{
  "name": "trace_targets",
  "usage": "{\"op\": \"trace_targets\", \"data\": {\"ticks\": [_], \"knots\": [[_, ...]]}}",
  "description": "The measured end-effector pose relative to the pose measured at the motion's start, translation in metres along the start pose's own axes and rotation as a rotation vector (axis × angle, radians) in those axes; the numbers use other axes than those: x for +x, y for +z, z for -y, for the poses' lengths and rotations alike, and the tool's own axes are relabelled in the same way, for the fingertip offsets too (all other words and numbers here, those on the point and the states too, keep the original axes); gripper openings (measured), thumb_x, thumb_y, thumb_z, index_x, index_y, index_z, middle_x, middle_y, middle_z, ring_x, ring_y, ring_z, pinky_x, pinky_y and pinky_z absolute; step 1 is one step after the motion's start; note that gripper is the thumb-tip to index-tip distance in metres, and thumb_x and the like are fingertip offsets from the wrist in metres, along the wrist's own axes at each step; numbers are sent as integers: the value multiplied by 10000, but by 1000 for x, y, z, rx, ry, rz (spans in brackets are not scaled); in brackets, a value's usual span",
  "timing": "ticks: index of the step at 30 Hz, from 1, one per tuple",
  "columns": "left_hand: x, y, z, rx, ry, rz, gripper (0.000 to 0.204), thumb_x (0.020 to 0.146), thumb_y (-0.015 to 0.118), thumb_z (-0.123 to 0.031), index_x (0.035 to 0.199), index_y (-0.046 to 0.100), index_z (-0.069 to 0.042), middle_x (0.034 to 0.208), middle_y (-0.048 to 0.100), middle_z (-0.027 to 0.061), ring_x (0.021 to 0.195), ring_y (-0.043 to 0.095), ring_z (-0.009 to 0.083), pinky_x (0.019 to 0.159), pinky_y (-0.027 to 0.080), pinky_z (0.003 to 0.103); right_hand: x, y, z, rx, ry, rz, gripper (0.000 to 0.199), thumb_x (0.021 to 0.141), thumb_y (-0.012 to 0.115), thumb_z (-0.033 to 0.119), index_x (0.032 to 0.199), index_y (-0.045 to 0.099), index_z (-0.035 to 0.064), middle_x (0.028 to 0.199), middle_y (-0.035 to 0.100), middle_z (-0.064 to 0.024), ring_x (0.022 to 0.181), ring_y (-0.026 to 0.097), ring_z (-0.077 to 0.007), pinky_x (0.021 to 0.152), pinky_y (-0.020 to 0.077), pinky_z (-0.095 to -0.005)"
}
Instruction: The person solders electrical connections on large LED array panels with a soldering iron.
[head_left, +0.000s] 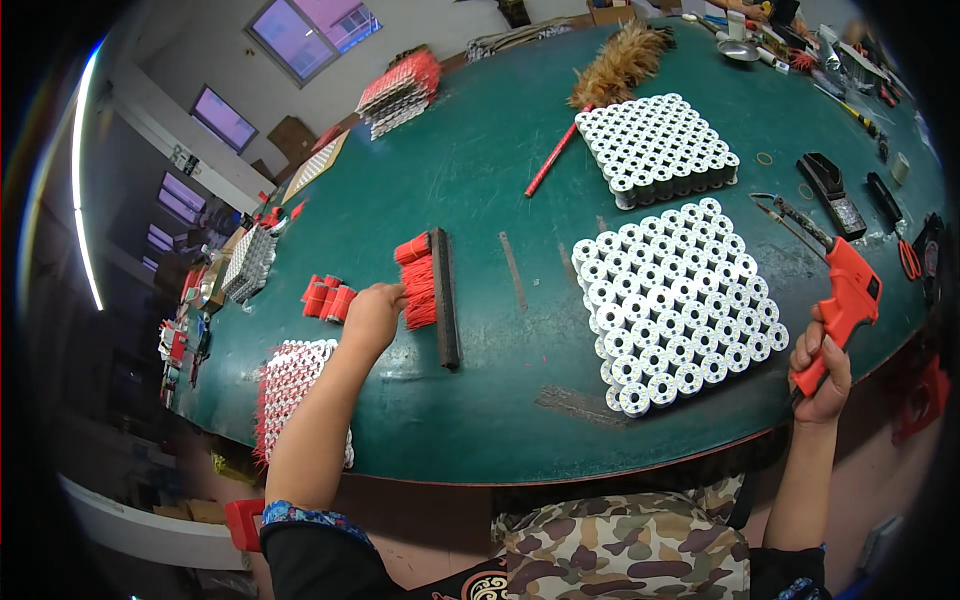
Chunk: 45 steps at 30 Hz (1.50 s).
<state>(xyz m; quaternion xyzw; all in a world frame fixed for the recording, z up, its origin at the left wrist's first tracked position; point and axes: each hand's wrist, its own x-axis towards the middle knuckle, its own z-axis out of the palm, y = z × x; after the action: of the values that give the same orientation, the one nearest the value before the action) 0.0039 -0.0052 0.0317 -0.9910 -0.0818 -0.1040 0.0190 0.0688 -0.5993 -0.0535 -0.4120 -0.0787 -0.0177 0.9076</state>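
green table [480, 420], white spool stacks [667, 298], red wire bundles [420, 292], dark bar [446, 300], feather duster [622, 66]

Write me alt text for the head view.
A person's right hand holds a red pistol-shaped tool; the left hand is at red wires beside a dark bar on a green table. Two blocks of white-ended cylinders stand nearby.

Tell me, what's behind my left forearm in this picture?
A white block with red strands shows left of your left forearm, with a sliver to its right. The block's middle is covered, so I can't tell what lies there.
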Motion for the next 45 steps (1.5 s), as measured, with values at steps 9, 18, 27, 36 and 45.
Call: {"op": "trace_targets", "data": {"ticks": [9,18,27,36,45], "knots": [[-4,2,13,-143,-206,275,223,917,693,-136,1086,726,5,775,718,135,692,694,192,664,546,357,-1,1,1,-2,8,-7,503,909,631,190,1322,496,-64,850,534,-36,694,518,-99,619,446,-217],[-6,-19,-8,-420,-397,183,161,925,686,-135,995,713,7,794,704,97,652,657,162,628,526,319,-1,1,0,-3,-6,-8,498,916,632,201,1317,497,-61,848,529,-32,693,505,-98,612,427,-221],[-29,-10,-39,-722,-330,338,157,941,673,-102,999,706,40,799,679,56,717,637,114,673,517,282,0,-4,-1,15,1,12,514,922,628,201,1341,491,-63,870,536,-35,710,514,-99,632,435,-224],[-29,-22,-43,-189,-103,328,176,922,662,-160,1024,713,-27,956,705,189,939,651,402,828,511,461,-1,-2,0,29,3,11,515,928,624,205,1344,487,-66,868,529,-33,707,504,-100,628,429,-225],[-25,-36,-65,120,60,263,138,948,615,-181,967,685,-64,920,712,155,881,658,391,762,506,495,-2,-3,1,41,-1,18,506,931,617,195,1344,485,-67,867,536,-31,715,510,-99,624,431,-221]]}}
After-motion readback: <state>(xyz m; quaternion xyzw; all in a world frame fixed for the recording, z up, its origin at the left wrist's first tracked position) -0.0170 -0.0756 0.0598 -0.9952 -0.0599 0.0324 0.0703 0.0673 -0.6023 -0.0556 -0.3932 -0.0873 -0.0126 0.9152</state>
